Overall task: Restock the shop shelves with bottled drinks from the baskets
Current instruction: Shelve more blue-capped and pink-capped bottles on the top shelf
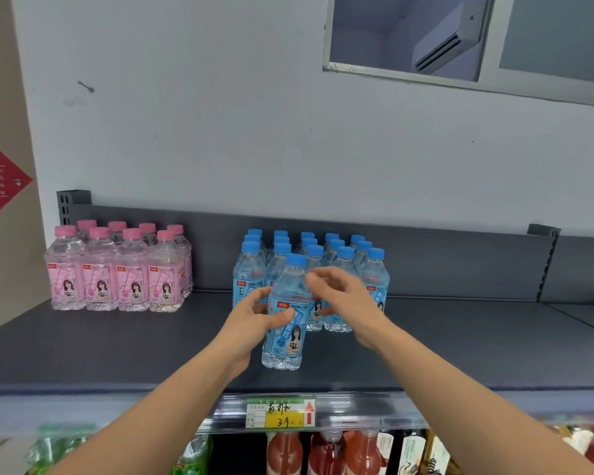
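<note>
A blue-capped soda bottle (286,341) with a light blue label stands upright near the front of the dark grey top shelf (117,344). My left hand (251,323) grips it at the middle, thumb across the label and fingers behind. My right hand (345,299) hovers at the bottle's right shoulder with loosely curled fingers and holds nothing. Just behind stand several rows of matching blue-capped bottles (343,258), partly hidden by my hands.
Several pink-capped peach soda bottles (117,272) stand at the shelf's left rear. A grey back panel (460,262) bounds the shelf. A green and yellow price tag (280,413) hangs on the front rail. Red drink bottles (323,454) and green ones (59,447) fill the shelf below.
</note>
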